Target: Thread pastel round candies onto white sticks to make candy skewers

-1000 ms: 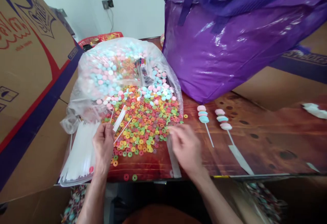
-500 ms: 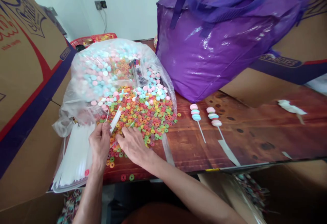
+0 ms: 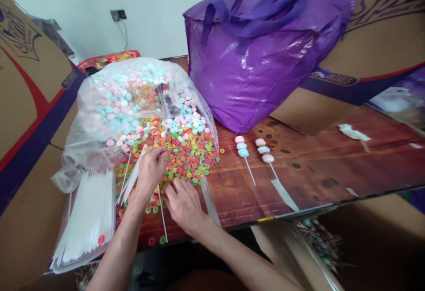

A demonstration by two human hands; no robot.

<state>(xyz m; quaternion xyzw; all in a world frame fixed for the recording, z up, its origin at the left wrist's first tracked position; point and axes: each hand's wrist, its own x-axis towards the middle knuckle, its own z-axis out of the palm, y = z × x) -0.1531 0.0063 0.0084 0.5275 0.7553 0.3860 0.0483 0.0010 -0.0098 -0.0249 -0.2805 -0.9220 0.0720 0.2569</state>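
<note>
Rings (image 3: 186,158) in red, orange, yellow and green lie heaped on the left half of the worktop (image 3: 315,171), some reaching its front edge. The left hand (image 3: 152,167) is over the heap, fingers curled inward; whether they pinch anything I cannot tell. Nearer the front edge, the right hand (image 3: 184,202) bends its fingers down at the border of the rings; its fingertips are hidden, so its grip cannot be told either. Between the hands a thin white stick (image 3: 162,220) runs down to the front edge. More white strips (image 3: 133,178) show just left of the left hand, and a sheaf of white sticks (image 3: 89,211) lies by the front edge at the left. Behind the rings, a clear plastic bag (image 3: 78,149) spreads over pastel discs (image 3: 186,125). Right of the heap lie two loaded sticks (image 3: 243,153), pastel discs threaded at their far ends; a purple bag (image 3: 232,74) stands behind them.
</note>
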